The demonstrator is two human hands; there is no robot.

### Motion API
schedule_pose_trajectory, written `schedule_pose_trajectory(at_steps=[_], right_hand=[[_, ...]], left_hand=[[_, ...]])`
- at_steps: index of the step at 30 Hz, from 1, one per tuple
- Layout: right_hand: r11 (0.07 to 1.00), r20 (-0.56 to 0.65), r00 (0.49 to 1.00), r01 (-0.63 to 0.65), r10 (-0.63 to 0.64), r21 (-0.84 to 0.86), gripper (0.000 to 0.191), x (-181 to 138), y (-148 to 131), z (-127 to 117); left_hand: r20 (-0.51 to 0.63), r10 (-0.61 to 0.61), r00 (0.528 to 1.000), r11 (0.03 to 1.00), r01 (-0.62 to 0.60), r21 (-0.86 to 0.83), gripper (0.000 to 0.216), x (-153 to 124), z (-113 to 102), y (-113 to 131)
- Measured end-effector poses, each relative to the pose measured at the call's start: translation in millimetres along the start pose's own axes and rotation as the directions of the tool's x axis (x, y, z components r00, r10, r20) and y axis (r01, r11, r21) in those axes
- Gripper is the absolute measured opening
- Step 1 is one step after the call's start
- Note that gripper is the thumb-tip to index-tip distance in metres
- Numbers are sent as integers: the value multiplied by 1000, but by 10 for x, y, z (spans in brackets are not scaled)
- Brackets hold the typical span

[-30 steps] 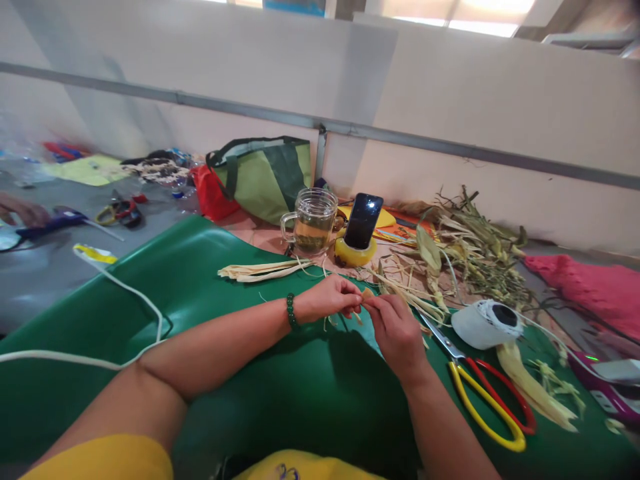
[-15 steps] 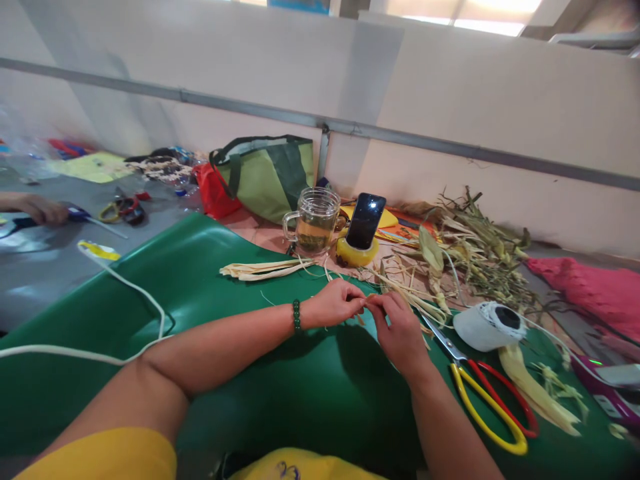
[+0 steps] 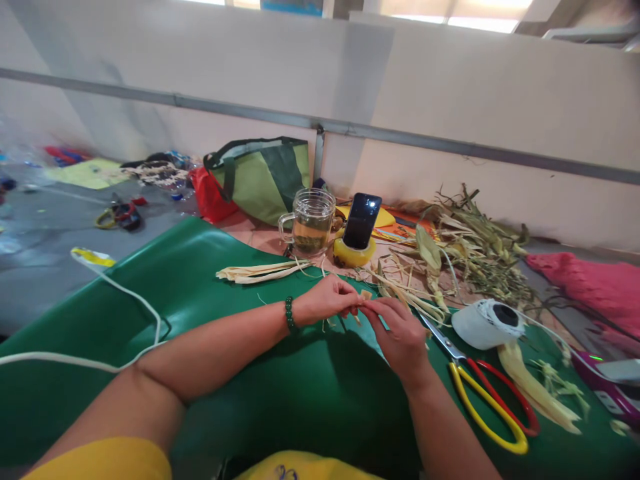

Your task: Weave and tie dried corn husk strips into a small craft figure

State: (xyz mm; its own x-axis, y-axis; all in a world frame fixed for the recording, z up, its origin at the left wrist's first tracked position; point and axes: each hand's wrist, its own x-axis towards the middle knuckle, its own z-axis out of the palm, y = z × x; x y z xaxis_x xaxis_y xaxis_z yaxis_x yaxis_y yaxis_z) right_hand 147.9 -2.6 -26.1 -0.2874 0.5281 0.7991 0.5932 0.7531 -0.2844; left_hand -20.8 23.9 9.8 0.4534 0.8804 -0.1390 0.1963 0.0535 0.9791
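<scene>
My left hand [image 3: 330, 298], with a green bead bracelet [image 3: 289, 315] at its wrist, is closed in a pinch above the green mat [image 3: 295, 400]. Its fingertips meet those of my right hand [image 3: 397, 327], which is also pinched closed. A small pale piece of corn husk [image 3: 367, 295] sticks up from between the fingers; the rest of it is hidden. Beyond my left hand lies a bundle of pale husk strips [image 3: 260, 272]. To the right of my right hand are scissors [image 3: 457, 357] with red and yellow handles and a roll of white thread [image 3: 485, 325].
A glass mug of tea [image 3: 313, 223] stands behind my hands, beside a phone [image 3: 362, 220] propped on a yellow tape roll [image 3: 354, 252]. Dried husks [image 3: 480, 247] pile up at the back right. A green bag [image 3: 265, 177] leans near the wall. A white cable [image 3: 135, 293] crosses the mat.
My two hands stay pinched together, and the pale husk piece now shows above the fingertips. The other person's hand at the left edge has gone out of view. The view has shifted slightly.
</scene>
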Motion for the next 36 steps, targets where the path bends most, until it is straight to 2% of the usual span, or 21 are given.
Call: schedule_pose_trajectory(at_steps=[4, 12, 18, 24, 26, 28, 32, 36], right_hand=[[999, 46, 998, 39, -37, -37, 16, -2, -41, 5], [986, 88, 990, 118, -108, -118, 19, -3, -44, -24], [987, 87, 990, 117, -108, -110, 21, -8, -37, -27], [998, 0, 998, -57, 57, 7, 10, 19, -40, 2], [994, -17, 994, -108, 108, 20, 8, 25, -37, 1], [994, -25, 993, -112, 112, 13, 7, 29, -41, -4], [1000, -81, 997, -18, 16, -22, 4, 39, -67, -16], [996, -74, 994, 74, -77, -48, 8, 37, -87, -18]], left_hand=[[-4, -5, 1000, 999, 6, 50, 26, -9, 4, 45], [12, -41, 999, 999, 41, 23, 28, -36, 42, 79], [-24, 92, 996, 961, -82, 263, 29, -78, 84, 63], [1, 259, 966, 859, -231, 458, 30, -79, 65, 48], [8, 247, 969, 866, -224, 447, 29, -78, 61, 53], [6, 180, 984, 913, -169, 371, 29, -76, 60, 62], [-8, 50, 999, 985, -48, 164, 30, -71, 59, 85], [-28, 46, 999, 991, -43, 125, 32, -65, 39, 90]])
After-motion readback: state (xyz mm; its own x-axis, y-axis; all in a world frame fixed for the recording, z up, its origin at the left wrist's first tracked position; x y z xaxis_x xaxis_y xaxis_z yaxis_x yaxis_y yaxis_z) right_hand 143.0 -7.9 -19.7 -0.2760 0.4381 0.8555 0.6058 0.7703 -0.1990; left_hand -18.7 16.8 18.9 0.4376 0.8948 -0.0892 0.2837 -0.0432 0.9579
